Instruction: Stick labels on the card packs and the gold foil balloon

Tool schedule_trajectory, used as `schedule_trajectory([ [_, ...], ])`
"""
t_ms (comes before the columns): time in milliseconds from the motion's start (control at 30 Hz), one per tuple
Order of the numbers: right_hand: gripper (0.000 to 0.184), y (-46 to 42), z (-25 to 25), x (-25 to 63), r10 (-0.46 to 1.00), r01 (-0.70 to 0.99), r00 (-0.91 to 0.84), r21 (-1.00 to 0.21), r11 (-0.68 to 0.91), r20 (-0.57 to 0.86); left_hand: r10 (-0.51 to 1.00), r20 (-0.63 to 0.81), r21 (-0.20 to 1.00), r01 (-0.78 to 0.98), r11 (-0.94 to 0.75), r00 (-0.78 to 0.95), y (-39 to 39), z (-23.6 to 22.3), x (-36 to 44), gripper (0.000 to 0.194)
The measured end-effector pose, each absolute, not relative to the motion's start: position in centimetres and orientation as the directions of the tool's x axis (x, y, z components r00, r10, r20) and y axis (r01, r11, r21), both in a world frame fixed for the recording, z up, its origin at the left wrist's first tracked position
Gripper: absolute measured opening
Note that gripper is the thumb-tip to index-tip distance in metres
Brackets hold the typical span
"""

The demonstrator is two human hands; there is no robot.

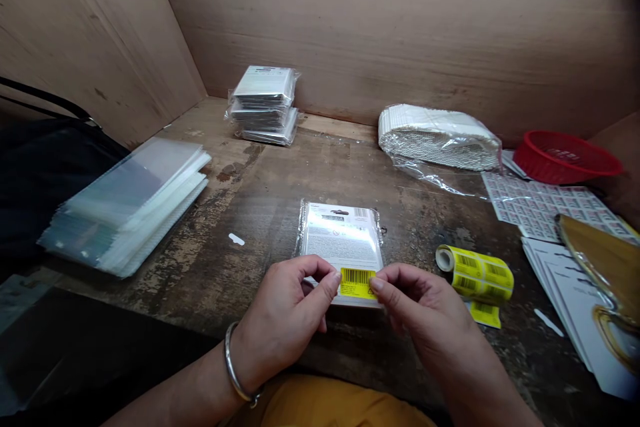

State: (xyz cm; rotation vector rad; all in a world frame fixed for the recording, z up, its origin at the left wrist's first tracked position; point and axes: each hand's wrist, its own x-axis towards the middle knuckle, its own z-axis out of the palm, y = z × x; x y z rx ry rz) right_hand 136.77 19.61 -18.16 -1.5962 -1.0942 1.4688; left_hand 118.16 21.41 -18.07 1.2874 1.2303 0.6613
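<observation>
A small packet in clear plastic (340, 240) lies flat on the worn wooden table (260, 200) in front of me. A yellow barcode sticker (356, 282) sits on its near edge. My left hand (287, 313) pinches the sticker's left end with thumb and forefinger; a metal bangle is on that wrist. My right hand (420, 310) pinches the sticker's right end, fingers curled. A roll of yellow barcode stickers (477, 273) lies just right of my right hand.
A stack of clear sleeves (130, 203) lies at the left beside a black bag (40, 167). Wrapped packets (265, 103) are piled at the back. A white bundle in plastic (435, 137), a red basket (565, 157) and label sheets (545, 207) lie at the right.
</observation>
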Motion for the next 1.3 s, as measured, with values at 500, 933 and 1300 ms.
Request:
schedule_trajectory([
  [500, 0.039, 20.0, -18.4, 137.1, 0.903, 0.097, 0.032, -0.898, -0.430, -0.429, 0.958, 0.074, 0.838, 0.503, -0.211, 0.278, 21.3, -18.5, 116.9, 0.012],
  [933, 0.040, 20.3, -18.9, 137.3, 0.898, 0.088, 0.057, -0.893, -0.441, -0.437, 0.909, 0.288, 0.715, 0.564, -0.413, 0.301, 21.1, -20.2, 117.0, 0.013],
  [1300, 0.042, 20.2, -18.5, 137.4, 0.902, 0.107, 0.040, -0.896, -0.431, -0.429, 0.950, 0.157, 0.842, 0.467, -0.271, 0.269, 21.3, -18.9, 117.5, 0.012],
])
